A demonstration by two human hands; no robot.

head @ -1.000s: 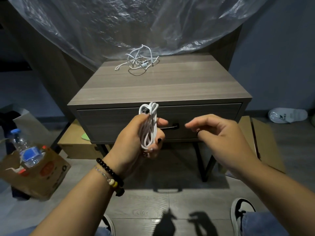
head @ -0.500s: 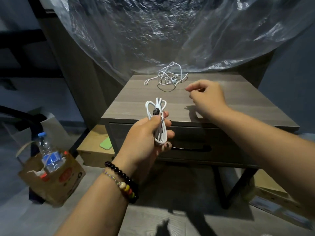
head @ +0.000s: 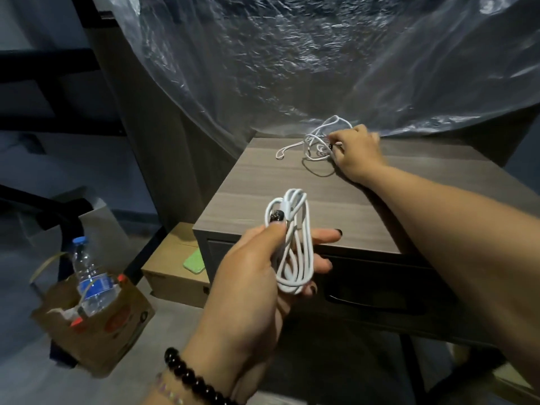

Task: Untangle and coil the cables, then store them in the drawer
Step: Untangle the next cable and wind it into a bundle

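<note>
A: Status of the hands?

B: Left hand [head: 263, 267] clamped on coiled cable [head: 293, 244], lower centre. Right hand [head: 355, 154] pinching tangled cable [head: 317, 144] on worktop [head: 292, 182], upper centre. Drawer [head: 380, 290] shut.

A: Recommendation?

B: In my judgement, lift the tangle by one plug end and let the loops fall free before coiling.

The tangled cable [head: 318, 147] lies on the tabletop [head: 344, 206] at its far edge, just before the plastic sheet [head: 292, 68] hanging behind, with the right hand [head: 355, 154] on its right side. The coiled cable [head: 292, 244] sits in the left hand [head: 254, 276], before the tabletop's near left corner and above the shut drawer [head: 380, 290]. On the floor to the left a cardboard box [head: 172, 270] lies beside the stand, and nearer left a bottle [head: 90, 282] stands in a paper bag [head: 96, 328]
</note>
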